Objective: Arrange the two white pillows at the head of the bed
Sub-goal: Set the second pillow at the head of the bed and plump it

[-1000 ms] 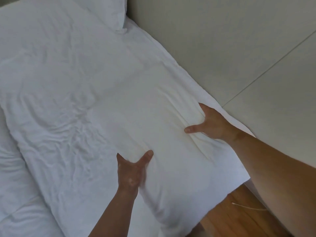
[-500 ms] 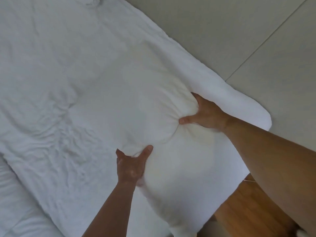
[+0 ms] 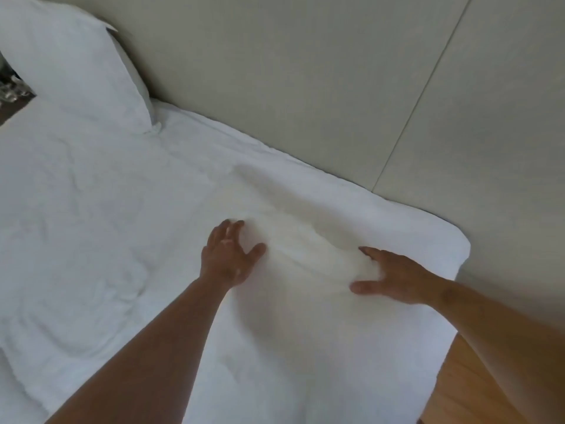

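Note:
One white pillow (image 3: pixel 305 270) lies flat on the bed (image 3: pixel 91 194) at its right corner, close to the beige headboard panel (image 3: pixel 305 87). My left hand (image 3: pixel 229 258) grips the pillow's left side, fingers spread and thumb pressed in. Over on the pillow's right side my right hand (image 3: pixel 397 276) holds it, with a bunched fold between thumb and fingers. Creases run across the pillow between both hands. The second white pillow (image 3: pixel 76 65) leans against the headboard at the far left.
Rumpled white bedding (image 3: pixel 76 286) covers the mattress to the left. Wooden floor (image 3: pixel 458 393) shows past the bed's right edge. A dark surface with glassy items (image 3: pixel 12 87) sits at the far left edge.
The pillow was lifted and bunched between my hands, then moved up toward the headboard. It now lies flat there, and the second pillow has come into view at the left.

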Motion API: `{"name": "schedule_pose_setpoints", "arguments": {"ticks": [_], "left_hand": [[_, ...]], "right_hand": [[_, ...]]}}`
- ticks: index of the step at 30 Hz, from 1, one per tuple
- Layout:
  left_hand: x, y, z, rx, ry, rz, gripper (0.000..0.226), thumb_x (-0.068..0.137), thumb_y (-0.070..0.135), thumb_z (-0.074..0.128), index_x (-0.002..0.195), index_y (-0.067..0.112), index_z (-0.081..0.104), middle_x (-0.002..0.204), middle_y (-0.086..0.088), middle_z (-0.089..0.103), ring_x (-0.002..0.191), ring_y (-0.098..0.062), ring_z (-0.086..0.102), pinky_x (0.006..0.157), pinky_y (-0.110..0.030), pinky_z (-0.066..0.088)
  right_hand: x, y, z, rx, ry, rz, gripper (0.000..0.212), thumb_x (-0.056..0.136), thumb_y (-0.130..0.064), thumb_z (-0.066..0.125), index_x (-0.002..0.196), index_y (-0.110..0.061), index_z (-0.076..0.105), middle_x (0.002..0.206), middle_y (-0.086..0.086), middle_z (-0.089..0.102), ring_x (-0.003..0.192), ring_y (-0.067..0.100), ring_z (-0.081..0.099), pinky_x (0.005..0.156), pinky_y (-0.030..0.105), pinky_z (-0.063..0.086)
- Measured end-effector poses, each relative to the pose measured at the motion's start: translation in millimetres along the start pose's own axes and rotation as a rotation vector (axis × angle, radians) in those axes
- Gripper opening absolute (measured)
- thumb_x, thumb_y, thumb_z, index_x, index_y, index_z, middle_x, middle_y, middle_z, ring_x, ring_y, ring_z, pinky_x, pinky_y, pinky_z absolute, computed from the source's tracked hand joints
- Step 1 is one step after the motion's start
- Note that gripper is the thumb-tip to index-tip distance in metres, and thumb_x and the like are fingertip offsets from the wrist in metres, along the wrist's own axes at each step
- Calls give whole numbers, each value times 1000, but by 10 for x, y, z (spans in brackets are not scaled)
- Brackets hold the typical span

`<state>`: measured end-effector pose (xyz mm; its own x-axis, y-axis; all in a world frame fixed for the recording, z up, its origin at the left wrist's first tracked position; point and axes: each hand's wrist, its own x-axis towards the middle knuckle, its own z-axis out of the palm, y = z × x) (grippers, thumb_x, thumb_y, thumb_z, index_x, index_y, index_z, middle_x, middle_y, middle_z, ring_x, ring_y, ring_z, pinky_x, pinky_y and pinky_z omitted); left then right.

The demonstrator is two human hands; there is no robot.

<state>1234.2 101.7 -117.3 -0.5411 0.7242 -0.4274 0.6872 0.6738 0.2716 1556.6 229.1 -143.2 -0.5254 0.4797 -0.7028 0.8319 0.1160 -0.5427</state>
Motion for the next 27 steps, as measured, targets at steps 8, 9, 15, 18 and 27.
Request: {"name": "schedule_pose_setpoints", "arguments": {"ticks": [8, 9, 15, 18, 27], "left_hand": [[1185, 563, -106, 224, -355, 184, 53, 98, 29, 61, 150, 22, 55, 163, -2, 43, 151, -23, 40, 123, -36, 33], [1267, 628, -91, 295, -389, 185, 59, 95, 32, 61, 153, 27, 50, 164, -2, 42, 151, -24, 40, 123, -38, 33], [1811, 846, 80, 654, -583, 148, 83, 73, 34, 72, 149, 53, 44, 156, -4, 50, 145, -28, 46, 122, -51, 22], [2007, 864, 196, 688, -677, 99, 103, 61, 28, 81, 152, 53, 40, 161, 0, 44, 149, -29, 40, 116, -45, 29], [1889, 672, -180, 848, -573, 160, 96, 70, 58, 85, 153, 26, 49, 159, 0, 48, 147, -27, 45, 120, -42, 35]], "right_hand": [[166, 404, -12, 227, -49, 72, 112, 54, -78, 80, 152, -44, 36, 127, -22, 58, 110, 5, 58, 82, 13, 41], [187, 433, -25, 248, -56, 86, 107, 51, -78, 81, 145, -46, 43, 122, -25, 61, 106, 0, 61, 80, 13, 43], [332, 692, -97, 258, -176, 172, 59, 62, -68, 84, 113, -47, 62, 101, -25, 72, 95, -3, 68, 75, 17, 54], [342, 746, -106, 311, -209, 214, 35, 77, -46, 86, 101, -47, 60, 98, -27, 67, 85, -9, 61, 48, 7, 45], [153, 644, 56, 250, 1, 125, 40, 60, -60, 92, 89, -46, 69, 91, -21, 72, 85, -5, 62, 68, 11, 41]]}}
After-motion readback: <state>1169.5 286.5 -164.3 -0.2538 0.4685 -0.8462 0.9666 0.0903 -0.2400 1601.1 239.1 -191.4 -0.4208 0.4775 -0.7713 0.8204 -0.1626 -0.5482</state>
